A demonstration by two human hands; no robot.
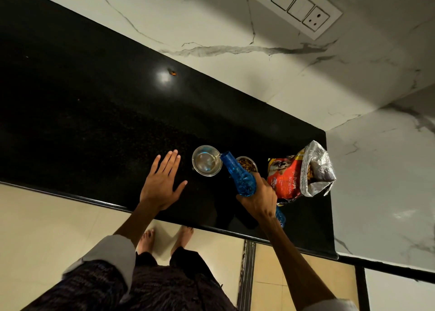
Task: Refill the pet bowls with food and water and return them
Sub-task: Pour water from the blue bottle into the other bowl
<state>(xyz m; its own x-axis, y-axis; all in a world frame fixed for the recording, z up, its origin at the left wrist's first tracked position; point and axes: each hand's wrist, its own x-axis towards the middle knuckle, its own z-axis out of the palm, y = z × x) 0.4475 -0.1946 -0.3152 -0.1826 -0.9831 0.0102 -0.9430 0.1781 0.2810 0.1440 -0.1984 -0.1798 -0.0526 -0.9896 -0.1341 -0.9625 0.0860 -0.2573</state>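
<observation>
R hand (pixel 257 199) grips blue water bottle (pixel 240 177), tipped w/ mouth over steel bowl (pixel 206 161); L hand (pixel 162 181) flat, fingers spread, on bench (pixel 94 113).

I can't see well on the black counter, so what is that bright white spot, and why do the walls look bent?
In the head view, the spot is glare, probably a lamp mirrored in the shiny counter; the dark stone hides detail, though the water bowl and blue bottle stay clear. Also in the head view, the wide lens tilts and bends the wall lines.
</observation>
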